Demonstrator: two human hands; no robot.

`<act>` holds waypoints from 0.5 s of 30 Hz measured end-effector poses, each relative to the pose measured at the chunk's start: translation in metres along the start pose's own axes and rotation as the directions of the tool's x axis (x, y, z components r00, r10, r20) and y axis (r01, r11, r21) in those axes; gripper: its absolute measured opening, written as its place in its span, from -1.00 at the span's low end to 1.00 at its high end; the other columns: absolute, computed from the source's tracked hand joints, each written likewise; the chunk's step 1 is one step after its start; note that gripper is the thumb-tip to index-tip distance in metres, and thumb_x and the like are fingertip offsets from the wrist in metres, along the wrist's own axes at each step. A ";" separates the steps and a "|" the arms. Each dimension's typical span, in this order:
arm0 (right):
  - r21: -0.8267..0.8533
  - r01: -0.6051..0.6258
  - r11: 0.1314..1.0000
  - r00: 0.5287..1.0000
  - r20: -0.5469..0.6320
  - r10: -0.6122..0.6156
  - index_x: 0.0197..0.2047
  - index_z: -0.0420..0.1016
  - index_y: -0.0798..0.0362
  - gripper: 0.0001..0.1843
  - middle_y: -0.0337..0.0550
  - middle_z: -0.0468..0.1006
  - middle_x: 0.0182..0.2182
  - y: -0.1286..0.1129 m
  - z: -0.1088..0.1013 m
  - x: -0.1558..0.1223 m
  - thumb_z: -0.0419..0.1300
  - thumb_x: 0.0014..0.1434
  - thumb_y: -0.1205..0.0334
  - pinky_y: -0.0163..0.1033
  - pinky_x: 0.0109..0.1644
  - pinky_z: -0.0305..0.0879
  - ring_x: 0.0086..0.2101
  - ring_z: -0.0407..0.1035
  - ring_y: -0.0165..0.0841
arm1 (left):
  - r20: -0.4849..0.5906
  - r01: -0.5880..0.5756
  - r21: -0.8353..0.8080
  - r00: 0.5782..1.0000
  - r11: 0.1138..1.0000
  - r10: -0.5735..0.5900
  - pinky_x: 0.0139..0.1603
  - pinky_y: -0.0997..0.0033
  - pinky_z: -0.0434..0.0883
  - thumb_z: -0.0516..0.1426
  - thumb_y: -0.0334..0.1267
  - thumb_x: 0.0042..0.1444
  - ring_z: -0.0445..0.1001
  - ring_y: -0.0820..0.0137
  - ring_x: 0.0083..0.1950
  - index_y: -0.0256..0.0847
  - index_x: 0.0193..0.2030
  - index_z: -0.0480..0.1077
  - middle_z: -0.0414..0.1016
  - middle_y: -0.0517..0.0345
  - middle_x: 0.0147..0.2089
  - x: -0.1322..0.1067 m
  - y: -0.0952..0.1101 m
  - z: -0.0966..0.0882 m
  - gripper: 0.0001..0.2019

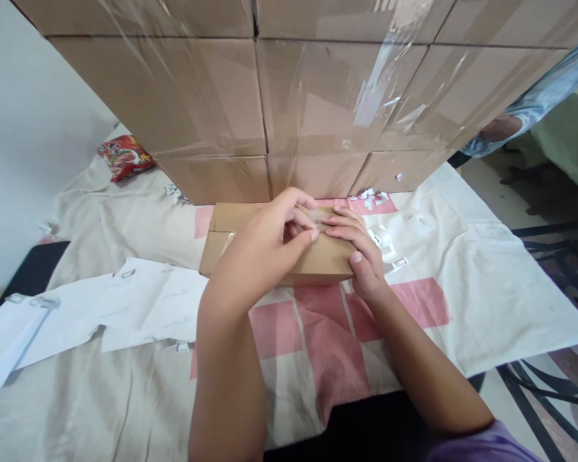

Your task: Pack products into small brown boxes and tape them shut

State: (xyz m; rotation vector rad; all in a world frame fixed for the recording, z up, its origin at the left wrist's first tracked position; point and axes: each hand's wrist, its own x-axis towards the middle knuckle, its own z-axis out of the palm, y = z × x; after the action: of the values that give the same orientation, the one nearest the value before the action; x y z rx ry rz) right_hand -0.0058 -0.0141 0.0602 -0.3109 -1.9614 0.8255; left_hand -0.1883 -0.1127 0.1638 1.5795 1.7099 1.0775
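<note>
Where film-wrapped carton stack [318, 96] runs off frame top, its height is unknown. On cloth [462, 269] near its foot sits small cardboard box [318, 263], middle hidden by your hands. Your right hand [361, 256] clamps box end; your left hand [262, 247] pinches shut on top, pinched item unclear.

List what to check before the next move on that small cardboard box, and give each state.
1. The small cardboard box lies flat on the cloth: ok.
2. The right hand grips its right end, thumb on the front face: ok.
3. Fingertips of the left hand rest on its top: ok.
4. Top seam shut: cannot tell, the hands cover it.
5. Room behind: not ok, the stacked large boxes stand close.
</note>
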 end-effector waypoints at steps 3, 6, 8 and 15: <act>-0.007 0.021 1.000 1.000 0.004 -0.021 0.15 0.53 -0.18 -0.56 -0.18 0.54 0.16 0.000 -0.001 0.000 -0.03 0.42 -0.12 0.31 0.47 -0.01 0.32 0.20 0.00 | -0.069 -0.006 -0.119 0.998 0.993 -0.002 -0.25 0.37 0.39 0.19 -0.26 0.22 0.50 0.38 -0.27 -0.07 -0.03 0.34 0.56 0.25 -0.28 -0.001 0.005 -0.002 -0.80; -0.014 0.030 0.999 0.999 0.014 -0.029 0.15 0.52 -0.17 -0.55 -0.18 0.53 0.16 -0.001 -0.002 0.000 -0.05 0.43 -0.11 0.30 0.47 0.00 0.33 0.20 0.00 | -0.074 0.027 -0.146 0.997 0.989 -0.038 -0.26 0.36 0.40 0.21 -0.23 0.20 0.51 0.37 -0.28 -0.08 -0.03 0.34 0.56 0.23 -0.31 -0.002 0.007 -0.003 -0.78; -0.015 0.025 1.000 1.000 0.016 -0.025 0.15 0.52 -0.17 -0.56 -0.18 0.54 0.16 -0.002 -0.002 0.001 -0.05 0.43 -0.10 0.30 0.47 0.00 0.33 0.20 -0.01 | -0.067 0.060 -0.105 0.995 0.993 -0.067 -0.24 0.35 0.40 0.23 -0.23 0.19 0.52 0.35 -0.24 -0.08 -0.06 0.36 0.57 0.23 -0.31 -0.001 0.006 -0.002 -0.80; -0.033 0.009 0.999 0.999 0.033 -0.008 0.14 0.52 -0.18 -0.56 -0.18 0.53 0.17 -0.003 -0.002 0.001 -0.05 0.43 -0.12 0.32 0.46 0.02 0.32 0.21 -0.01 | -0.068 0.110 -0.022 0.992 0.994 -0.111 -0.21 0.32 0.39 0.22 -0.22 0.18 0.54 0.31 -0.17 -0.06 -0.10 0.37 0.60 0.24 -0.27 0.002 0.000 0.002 -0.83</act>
State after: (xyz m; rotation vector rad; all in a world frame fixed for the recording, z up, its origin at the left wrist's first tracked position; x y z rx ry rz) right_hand -0.0038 -0.0152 0.0635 -0.3101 -2.0076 0.7984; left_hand -0.1872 -0.1103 0.1627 1.4342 1.8058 1.1003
